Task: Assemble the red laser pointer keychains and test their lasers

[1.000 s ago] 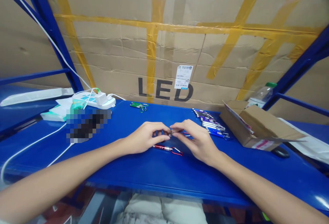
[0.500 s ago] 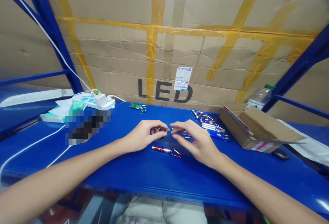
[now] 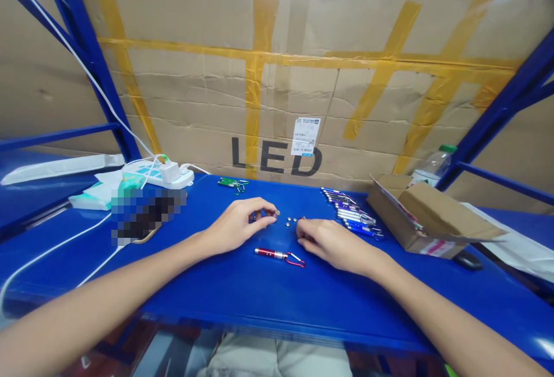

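1. Closest to me, on the blue tabletop (image 3: 216, 296), lies a red pen-shaped barrel (image 3: 269, 253), silver at its left end, with a red carabiner clip (image 3: 296, 260) at its right end. It sits apart from both my hands, in front of the gap between them.
2. My right hand (image 3: 331, 241) rests low over the tabletop, its fingers curled inward. I cannot tell whether they grip anything; a bit of dark red shows just beyond them.
3. My left hand (image 3: 234, 224) pinches a small metal disc (image 3: 277, 213) between thumb and fingertips.
4. Between my hands, nearer the right one, a few loose silver discs (image 3: 288, 224) lie close together.
5. To my left is a dark flat object (image 3: 151, 215), blurred over.
6. To my right, an open cardboard carton (image 3: 413, 238) stands with a dark rounded object (image 3: 468, 260) beside it. Left of the carton, blue, purple, silver and dark pens (image 3: 352, 215) lie in a row.
7. Farther back are the green pens (image 3: 231, 182) with clips and, left of them, a white power strip (image 3: 184, 179).
8. Behind everything stands a taped cardboard sheet (image 3: 194, 105) marked "LED".
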{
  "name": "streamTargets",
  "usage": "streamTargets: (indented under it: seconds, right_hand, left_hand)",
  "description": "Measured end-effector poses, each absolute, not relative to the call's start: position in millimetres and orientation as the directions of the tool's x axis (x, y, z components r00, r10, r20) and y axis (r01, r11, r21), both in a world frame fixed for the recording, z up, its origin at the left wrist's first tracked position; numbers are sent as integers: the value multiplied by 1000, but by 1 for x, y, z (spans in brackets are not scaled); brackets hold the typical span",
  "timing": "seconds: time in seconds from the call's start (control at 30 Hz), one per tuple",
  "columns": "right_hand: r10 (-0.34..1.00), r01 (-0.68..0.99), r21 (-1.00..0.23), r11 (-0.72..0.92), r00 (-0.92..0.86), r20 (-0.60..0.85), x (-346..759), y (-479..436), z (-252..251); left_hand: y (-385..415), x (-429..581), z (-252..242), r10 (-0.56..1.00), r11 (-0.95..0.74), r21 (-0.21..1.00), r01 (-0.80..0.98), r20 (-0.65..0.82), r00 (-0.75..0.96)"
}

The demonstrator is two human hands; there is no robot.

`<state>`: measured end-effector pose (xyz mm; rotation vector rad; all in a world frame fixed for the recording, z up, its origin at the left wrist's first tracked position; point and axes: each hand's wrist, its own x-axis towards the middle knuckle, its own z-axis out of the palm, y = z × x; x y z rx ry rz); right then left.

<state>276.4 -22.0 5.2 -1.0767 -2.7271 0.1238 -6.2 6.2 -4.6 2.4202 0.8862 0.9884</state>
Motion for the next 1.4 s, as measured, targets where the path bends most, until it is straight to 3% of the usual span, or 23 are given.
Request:
streamTargets:
  seconds: [0.33, 0.57, 0.87, 1.4]
  right_hand:
    - [598, 486, -348, 802, -630, 497, 271, -26, 3]
    - [498, 376, -327, 867, -667, 554, 262, -31, 0]
    - [501, 419, -294, 859, -567, 655, 261, -32, -1]
    - [448, 429, -193, 882, -638, 626, 260, -35, 1]
  left_hand:
    - [-2, -5, -4, 576, -800, 477, 365, 438, 690]
    - [-7, -4, -2, 557, -811, 476, 341, 447, 700]
    - [-9, -3, 0, 560, -801, 513, 309, 459, 689]
    - [-13, 0, -2, 536, -834, 458, 310, 534, 654]
